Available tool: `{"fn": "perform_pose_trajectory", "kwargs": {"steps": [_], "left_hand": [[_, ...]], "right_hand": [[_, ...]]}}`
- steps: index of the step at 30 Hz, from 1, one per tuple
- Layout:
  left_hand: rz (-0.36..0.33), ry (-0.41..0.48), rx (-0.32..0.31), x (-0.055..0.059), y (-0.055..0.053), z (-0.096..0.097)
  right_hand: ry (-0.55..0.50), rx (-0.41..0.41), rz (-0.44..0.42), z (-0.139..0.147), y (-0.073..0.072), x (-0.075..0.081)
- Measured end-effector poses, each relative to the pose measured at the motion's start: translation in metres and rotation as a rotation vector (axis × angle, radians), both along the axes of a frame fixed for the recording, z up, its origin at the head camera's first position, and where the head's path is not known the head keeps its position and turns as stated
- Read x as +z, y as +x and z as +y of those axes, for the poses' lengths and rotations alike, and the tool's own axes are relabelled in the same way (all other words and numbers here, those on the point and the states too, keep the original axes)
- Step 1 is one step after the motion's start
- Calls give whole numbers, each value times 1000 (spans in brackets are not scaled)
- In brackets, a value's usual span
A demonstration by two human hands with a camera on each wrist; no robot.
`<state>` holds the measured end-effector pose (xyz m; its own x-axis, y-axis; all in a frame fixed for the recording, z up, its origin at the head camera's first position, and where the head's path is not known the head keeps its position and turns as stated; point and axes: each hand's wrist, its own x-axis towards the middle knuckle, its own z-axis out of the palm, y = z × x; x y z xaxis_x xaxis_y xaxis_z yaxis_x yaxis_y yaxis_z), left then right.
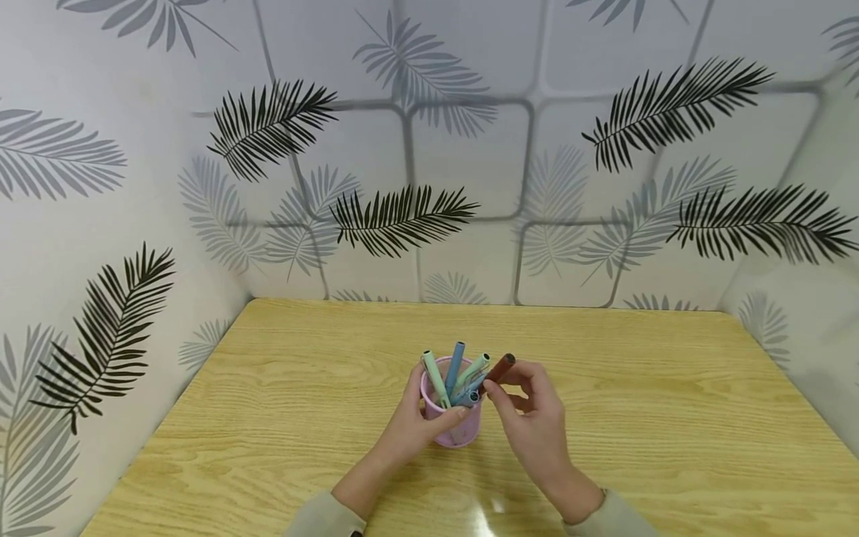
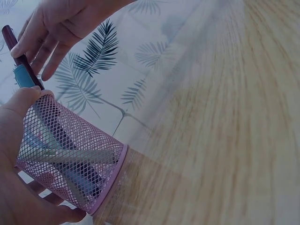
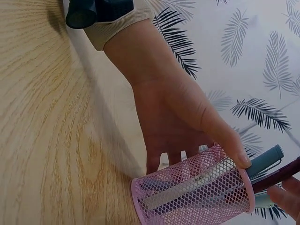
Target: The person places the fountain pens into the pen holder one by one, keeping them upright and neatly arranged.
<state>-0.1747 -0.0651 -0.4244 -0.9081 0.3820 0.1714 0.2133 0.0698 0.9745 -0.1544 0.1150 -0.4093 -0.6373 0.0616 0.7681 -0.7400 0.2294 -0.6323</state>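
Observation:
A pink mesh pen cup (image 1: 461, 434) stands on the table, held by my left hand (image 1: 408, 426); in the right wrist view the thumb lies at its rim and the other fingers pass behind it. My right hand (image 1: 539, 419) pinches a dark red pen (image 1: 500, 368) near its upper part, between thumb and fingers. The lower part of this pen is inside the cup, showing through the mesh in the right wrist view. Beside it lean a light green pen (image 1: 435, 375), a second green pen (image 1: 473, 373) and a blue pen (image 1: 455, 362), among others.
The wood-grain table (image 1: 302, 373) extends around both hands. Behind it and at the sides rise pale walls (image 1: 470, 164) printed with dark and grey leaves. A dark device (image 3: 101, 11) sits at the left sleeve cuff.

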Motion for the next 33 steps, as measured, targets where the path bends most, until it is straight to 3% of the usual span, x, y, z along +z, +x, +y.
{"fn": "perform_pose_trajectory", "kwargs": {"steps": [5, 9, 12, 22, 30, 33], "left_hand": [[6, -3, 18, -11, -4, -1], [3, -22, 41, -26, -12, -2], [6, -38, 46, -30, -15, -2], [3, -44, 40, -30, -17, -4], [-39, -10, -9, -3, -4, -4], [-41, -11, -11, -10, -8, -4]], "right_hand": [[83, -45, -81, 0, 1, -4], [142, -87, -76, 0, 0, -7], [182, -121, -79, 0, 0, -8], [253, -156, -168, 0, -2, -15], [316, -133, -242, 1, -4, -21], [313, -132, -242, 2, -5, -21]]}}
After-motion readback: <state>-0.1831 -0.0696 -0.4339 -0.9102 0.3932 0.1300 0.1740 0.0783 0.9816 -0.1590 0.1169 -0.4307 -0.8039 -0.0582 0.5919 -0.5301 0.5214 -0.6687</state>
